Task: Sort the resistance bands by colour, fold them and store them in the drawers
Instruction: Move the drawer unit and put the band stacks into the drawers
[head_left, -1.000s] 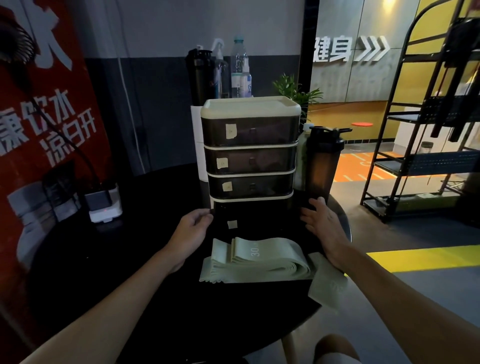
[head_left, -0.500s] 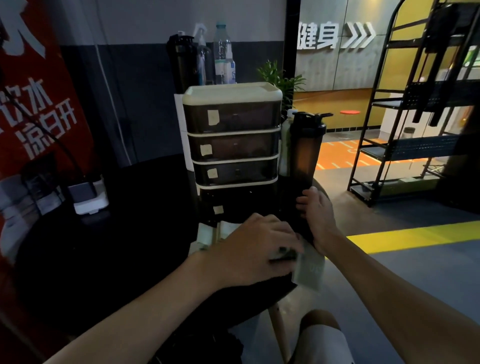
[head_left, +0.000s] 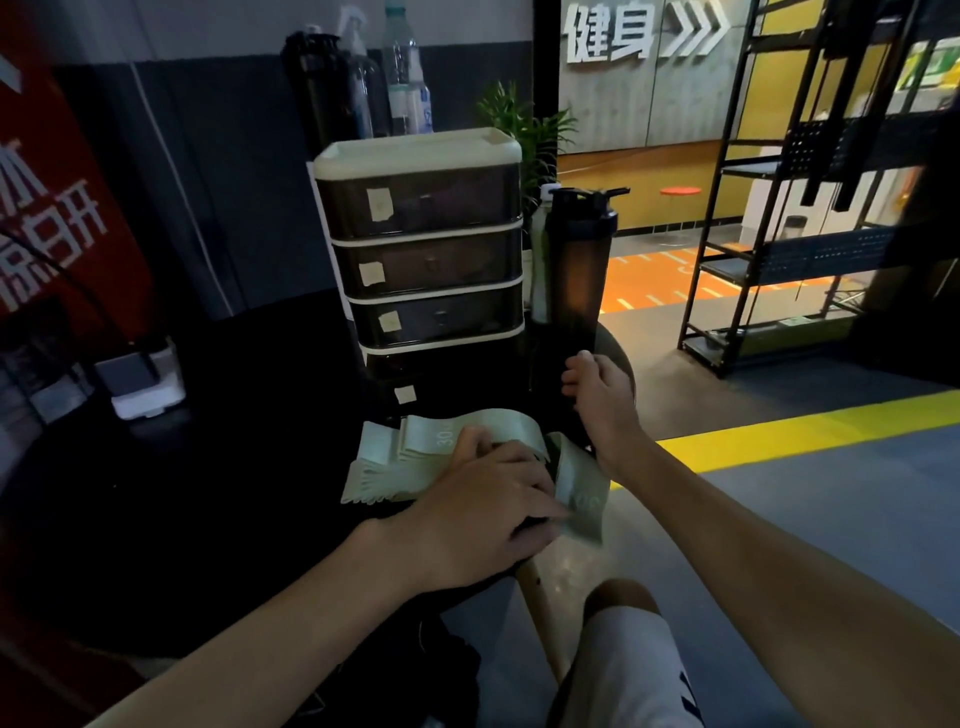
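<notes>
1. Gripping the folded green bands (head_left: 415, 441) at their right end, the left hand (head_left: 483, 514) curls over the stack on the table (head_left: 234, 467). Folding looks done for this colour.
2. The right hand (head_left: 602, 405) sits beside the bottom drawer (head_left: 447, 384), fingers bent; I cannot tell whether it holds anything.
3. Storing remains: the bands lie just in front of the drawer unit (head_left: 421, 156), whose upper three drawers are closed.

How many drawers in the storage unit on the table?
4, stacked in one drawer unit: top drawer, second drawer, third drawer, bottom drawer, too dark to tell if open. None seem hidden.
</notes>
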